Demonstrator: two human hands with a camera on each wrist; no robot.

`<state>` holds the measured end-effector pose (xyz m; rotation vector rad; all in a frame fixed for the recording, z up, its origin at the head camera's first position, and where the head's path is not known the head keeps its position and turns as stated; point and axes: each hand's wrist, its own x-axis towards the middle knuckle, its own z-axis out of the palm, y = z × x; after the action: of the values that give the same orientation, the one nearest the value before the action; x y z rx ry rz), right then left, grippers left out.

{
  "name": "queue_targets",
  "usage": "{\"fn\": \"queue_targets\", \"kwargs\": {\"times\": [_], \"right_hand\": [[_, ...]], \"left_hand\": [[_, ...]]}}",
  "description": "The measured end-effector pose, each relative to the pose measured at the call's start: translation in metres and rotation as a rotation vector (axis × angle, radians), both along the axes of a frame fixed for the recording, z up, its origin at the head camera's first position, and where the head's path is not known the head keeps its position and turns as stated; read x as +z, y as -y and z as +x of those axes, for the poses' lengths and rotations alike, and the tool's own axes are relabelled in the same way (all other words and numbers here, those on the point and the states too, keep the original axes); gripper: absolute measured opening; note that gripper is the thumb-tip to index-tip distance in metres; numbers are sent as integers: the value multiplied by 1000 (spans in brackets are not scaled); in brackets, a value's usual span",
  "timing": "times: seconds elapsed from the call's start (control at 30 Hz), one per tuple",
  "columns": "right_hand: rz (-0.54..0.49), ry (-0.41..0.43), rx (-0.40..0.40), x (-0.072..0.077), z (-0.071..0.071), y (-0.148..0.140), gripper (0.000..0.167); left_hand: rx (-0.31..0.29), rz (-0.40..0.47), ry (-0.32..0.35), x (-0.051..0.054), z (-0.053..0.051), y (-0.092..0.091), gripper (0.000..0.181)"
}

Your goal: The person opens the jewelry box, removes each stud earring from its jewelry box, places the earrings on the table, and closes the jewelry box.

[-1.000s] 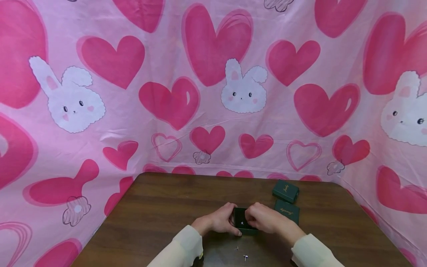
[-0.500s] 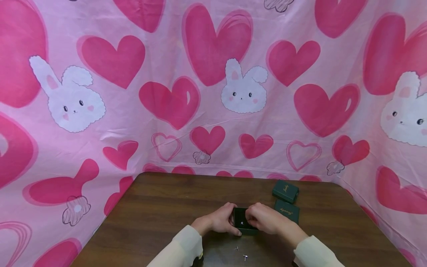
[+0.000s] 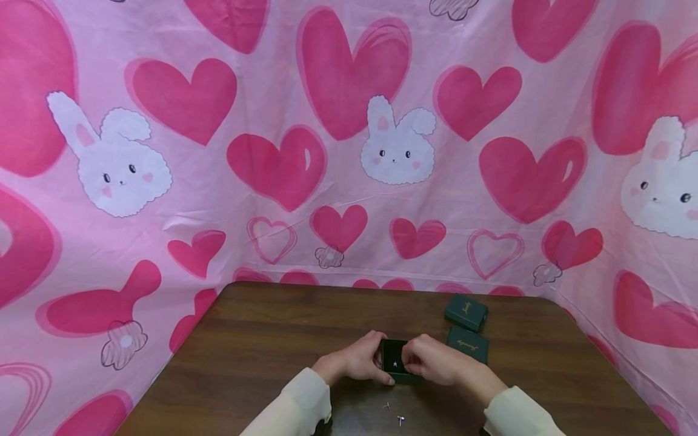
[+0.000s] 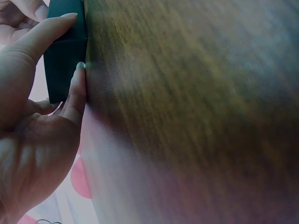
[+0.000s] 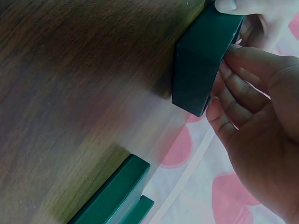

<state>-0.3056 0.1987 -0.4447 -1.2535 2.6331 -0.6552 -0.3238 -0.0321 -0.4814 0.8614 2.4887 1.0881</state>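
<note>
A small dark green jewelry box (image 3: 406, 378) with a black inside lies on the table, its open top facing up. My left hand (image 3: 362, 358) grips its left side; in the left wrist view the thumb presses the front wall (image 4: 65, 60) and other fingers wrap the side. A tiny silver star-shaped stud (image 3: 395, 364) shows in the black insert. My right hand (image 3: 436, 358) has its curled fingertips at the inside of the box's right part. In the right wrist view the box wall (image 5: 198, 70) hides those tips and anything between them.
On the brown table (image 3: 294, 315), a green lid-like piece (image 3: 468, 345) with gold lettering lies right of the box, beside another green box (image 3: 466, 312) behind it. Two small silver studs lie nearer the front edge: one stud (image 3: 400, 419) and a smaller one (image 3: 387, 405).
The right hand and its sleeve have shifted very slightly to the right, its fingertips staying at the box. The left hand, box and studs look unmoved.
</note>
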Motion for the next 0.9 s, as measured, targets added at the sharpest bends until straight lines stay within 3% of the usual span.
{"fn": "queue_targets", "kwargs": {"times": [0.47,0.7,0.9], "right_hand": [[-23,70,6,0,2,-3,15],[-24,80,12,3,3,-2,14],[-47,40,36,8,6,-3,12]], "left_hand": [[-3,-1,-9,0,1,0,62],[-2,1,-2,-1,0,0,61],[-3,5,-4,-1,0,-1,61]]}}
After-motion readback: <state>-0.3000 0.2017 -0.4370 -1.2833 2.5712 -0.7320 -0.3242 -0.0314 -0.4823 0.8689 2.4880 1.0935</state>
